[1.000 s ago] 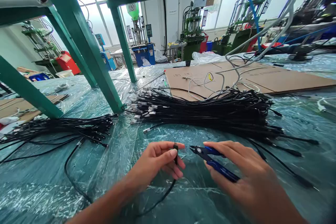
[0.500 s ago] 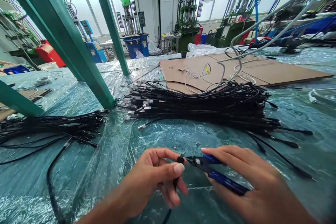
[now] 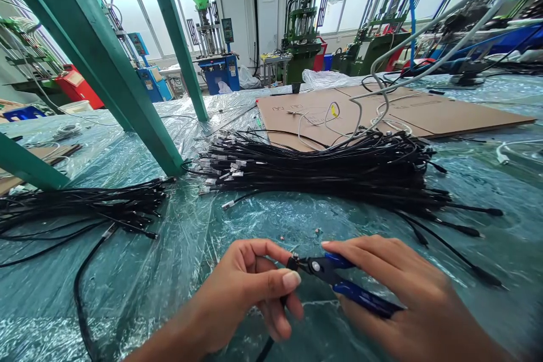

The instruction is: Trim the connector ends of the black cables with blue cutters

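Between the thumb and fingers of my left hand is the end of a black cable, its dark connector pointing up and right. My right hand is wrapped round blue-handled cutters. The cutters' dark jaws touch or nearly touch the connector tip; the exact contact is too small to tell. Beyond both hands lies a large bundle of black cables with silvery plugs at its left end.
Green metal posts rise at the left, beside a smaller cable bundle. Behind the large bundle, flat cardboard lies on the plastic-covered table. Grey and blue cords hang at the right, with machines in the background.
The cutters have shifted slightly left, and their jaws now meet the connector end. My left fingers have tilted the connector toward them.
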A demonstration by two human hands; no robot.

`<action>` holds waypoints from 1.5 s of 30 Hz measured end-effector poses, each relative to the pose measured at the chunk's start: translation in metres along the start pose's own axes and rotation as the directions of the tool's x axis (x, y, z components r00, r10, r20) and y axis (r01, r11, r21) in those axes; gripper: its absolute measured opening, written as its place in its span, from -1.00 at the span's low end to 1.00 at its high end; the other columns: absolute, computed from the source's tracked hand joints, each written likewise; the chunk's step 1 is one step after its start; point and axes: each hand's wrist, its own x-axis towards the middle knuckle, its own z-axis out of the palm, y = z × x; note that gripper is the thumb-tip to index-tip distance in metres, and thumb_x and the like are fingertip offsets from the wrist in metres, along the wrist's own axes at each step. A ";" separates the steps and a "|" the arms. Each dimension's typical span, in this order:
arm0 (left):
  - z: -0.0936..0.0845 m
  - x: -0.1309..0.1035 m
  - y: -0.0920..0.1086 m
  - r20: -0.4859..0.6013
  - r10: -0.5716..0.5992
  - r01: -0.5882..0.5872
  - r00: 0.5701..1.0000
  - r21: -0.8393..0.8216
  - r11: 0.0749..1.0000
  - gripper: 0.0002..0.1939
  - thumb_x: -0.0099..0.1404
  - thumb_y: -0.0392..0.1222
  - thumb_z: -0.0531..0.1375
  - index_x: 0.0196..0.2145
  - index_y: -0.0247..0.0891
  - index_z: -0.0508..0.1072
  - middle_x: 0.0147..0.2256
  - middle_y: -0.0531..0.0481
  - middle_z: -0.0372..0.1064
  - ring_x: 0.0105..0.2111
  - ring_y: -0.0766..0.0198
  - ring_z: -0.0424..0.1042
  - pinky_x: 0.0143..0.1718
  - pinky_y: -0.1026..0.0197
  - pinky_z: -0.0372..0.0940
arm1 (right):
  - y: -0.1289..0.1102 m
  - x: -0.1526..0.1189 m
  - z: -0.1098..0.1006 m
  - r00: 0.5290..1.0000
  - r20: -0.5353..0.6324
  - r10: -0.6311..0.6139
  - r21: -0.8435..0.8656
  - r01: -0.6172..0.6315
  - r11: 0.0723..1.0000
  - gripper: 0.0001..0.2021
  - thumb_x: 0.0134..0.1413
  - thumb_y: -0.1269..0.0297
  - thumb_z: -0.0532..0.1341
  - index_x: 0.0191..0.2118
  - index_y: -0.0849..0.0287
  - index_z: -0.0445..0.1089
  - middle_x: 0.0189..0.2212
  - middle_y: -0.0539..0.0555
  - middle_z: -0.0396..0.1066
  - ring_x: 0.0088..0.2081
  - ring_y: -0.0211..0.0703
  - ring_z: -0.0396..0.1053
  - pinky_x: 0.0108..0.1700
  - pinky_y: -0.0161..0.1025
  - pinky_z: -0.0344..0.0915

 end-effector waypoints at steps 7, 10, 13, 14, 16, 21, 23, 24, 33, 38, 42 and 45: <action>0.000 0.001 0.000 -0.004 -0.001 0.001 1.000 0.008 1.000 -0.72 0.06 -0.19 0.41 -0.37 -0.35 0.43 -0.61 -0.04 0.54 -0.75 0.41 0.42 -0.75 0.52 0.25 | 0.003 -0.013 0.007 0.998 0.029 0.060 0.036 -0.061 0.997 -0.70 0.01 0.38 0.17 -0.08 0.06 0.38 -0.28 0.01 0.47 -0.29 -0.20 0.43 -0.28 -0.23 0.35; 0.000 0.001 0.000 -0.004 -0.004 0.004 1.000 0.000 1.000 -0.71 0.05 -0.19 0.42 -0.37 -0.35 0.42 -0.61 -0.04 0.54 -0.75 0.41 0.42 -0.76 0.52 0.25 | 0.004 -0.017 0.010 0.997 0.040 0.071 0.047 -0.073 0.996 -0.69 0.03 0.37 0.17 -0.05 0.05 0.36 -0.26 0.00 0.46 -0.28 -0.19 0.41 -0.25 -0.21 0.32; 0.000 0.002 0.000 -0.009 -0.003 0.003 1.000 -0.002 1.000 -0.71 0.04 -0.18 0.43 -0.37 -0.34 0.42 -0.61 -0.04 0.54 -0.75 0.41 0.42 -0.76 0.51 0.26 | 0.004 -0.018 0.012 0.997 0.037 0.070 0.052 -0.072 0.996 -0.70 0.04 0.38 0.16 -0.06 0.04 0.36 -0.27 -0.01 0.46 -0.29 -0.21 0.41 -0.25 -0.22 0.31; 0.000 0.002 0.001 -0.008 -0.001 0.001 1.000 -0.002 1.000 -0.71 0.03 -0.18 0.43 -0.38 -0.34 0.42 -0.61 -0.03 0.54 -0.75 0.41 0.42 -0.75 0.51 0.26 | 0.004 -0.017 0.012 0.997 0.035 0.068 0.055 -0.070 0.996 -0.70 0.04 0.38 0.16 -0.06 0.04 0.36 -0.27 -0.01 0.46 -0.30 -0.21 0.41 -0.26 -0.22 0.31; 0.000 0.001 0.001 -0.002 0.001 -0.001 1.000 0.000 1.000 -0.71 0.03 -0.18 0.43 -0.39 -0.34 0.43 -0.62 -0.03 0.54 -0.75 0.41 0.42 -0.76 0.51 0.26 | 0.004 -0.015 0.009 0.998 0.027 0.064 0.060 -0.066 0.996 -0.70 0.03 0.39 0.16 -0.08 0.04 0.37 -0.29 -0.01 0.47 -0.32 -0.22 0.41 -0.28 -0.24 0.32; 0.001 0.000 0.002 0.009 0.000 0.000 1.000 0.012 1.000 -0.73 0.02 -0.18 0.44 -0.40 -0.36 0.47 -0.62 -0.02 0.54 -0.75 0.43 0.41 -0.75 0.54 0.24 | 0.005 -0.009 0.000 0.994 0.104 0.024 0.047 -0.029 0.998 -0.74 0.00 0.39 0.19 -0.14 0.05 0.43 -0.34 -0.02 0.49 -0.37 -0.25 0.45 -0.35 -0.33 0.36; 0.001 0.000 0.003 0.006 0.000 -0.001 1.000 0.024 1.000 -0.73 0.02 -0.18 0.44 -0.40 -0.37 0.48 -0.62 -0.01 0.53 -0.75 0.44 0.41 -0.74 0.53 0.25 | 0.006 -0.007 -0.002 0.993 0.114 0.008 0.038 -0.013 0.999 -0.75 0.00 0.38 0.19 -0.16 0.06 0.44 -0.35 -0.02 0.50 -0.38 -0.25 0.45 -0.38 -0.34 0.37; 0.001 0.001 0.004 0.004 0.000 0.000 1.000 0.031 1.000 -0.73 0.02 -0.18 0.44 -0.40 -0.37 0.48 -0.62 -0.01 0.53 -0.75 0.44 0.41 -0.74 0.53 0.24 | 0.007 -0.007 -0.002 0.994 0.114 0.003 0.032 -0.007 0.999 -0.75 0.00 0.38 0.19 -0.15 0.06 0.44 -0.35 -0.01 0.50 -0.38 -0.25 0.45 -0.38 -0.33 0.37; 0.003 -0.001 0.005 -0.009 0.009 -0.009 1.000 0.049 0.999 -0.71 0.02 -0.18 0.43 -0.39 -0.33 0.42 -0.62 0.00 0.53 -0.76 0.43 0.40 -0.75 0.52 0.24 | 0.006 -0.007 -0.001 0.997 0.076 -0.013 0.012 0.012 1.000 -0.74 0.04 0.39 0.18 -0.11 0.06 0.39 -0.33 -0.02 0.49 -0.35 -0.24 0.46 -0.34 -0.31 0.38; 0.004 -0.001 0.006 -0.016 0.008 -0.007 1.000 0.070 0.998 -0.70 0.02 -0.18 0.43 -0.38 -0.33 0.41 -0.62 0.00 0.53 -0.76 0.44 0.40 -0.75 0.51 0.24 | 0.000 0.001 -0.001 0.998 -0.026 -0.050 -0.033 0.049 0.998 -0.79 0.03 0.42 0.13 -0.18 0.10 0.39 -0.39 -0.01 0.47 -0.39 -0.26 0.44 -0.36 -0.30 0.37; 0.005 -0.001 0.006 -0.026 0.005 -0.002 1.000 0.089 0.996 -0.69 0.02 -0.18 0.43 -0.38 -0.33 0.40 -0.61 0.00 0.54 -0.76 0.45 0.39 -0.75 0.52 0.22 | 0.001 0.000 0.003 0.999 -0.003 -0.050 -0.038 0.050 0.998 -0.77 0.03 0.43 0.13 -0.16 0.11 0.37 -0.38 0.00 0.47 -0.37 -0.26 0.44 -0.33 -0.29 0.36; 0.005 -0.002 0.007 -0.037 0.006 -0.003 0.999 0.097 0.995 -0.68 0.01 -0.16 0.43 -0.38 -0.34 0.40 -0.61 0.01 0.53 -0.76 0.46 0.38 -0.75 0.53 0.20 | 0.002 -0.004 0.006 1.000 -0.001 -0.017 -0.015 0.017 1.000 -0.74 0.04 0.42 0.12 -0.12 0.10 0.36 -0.34 0.00 0.47 -0.35 -0.24 0.43 -0.31 -0.26 0.35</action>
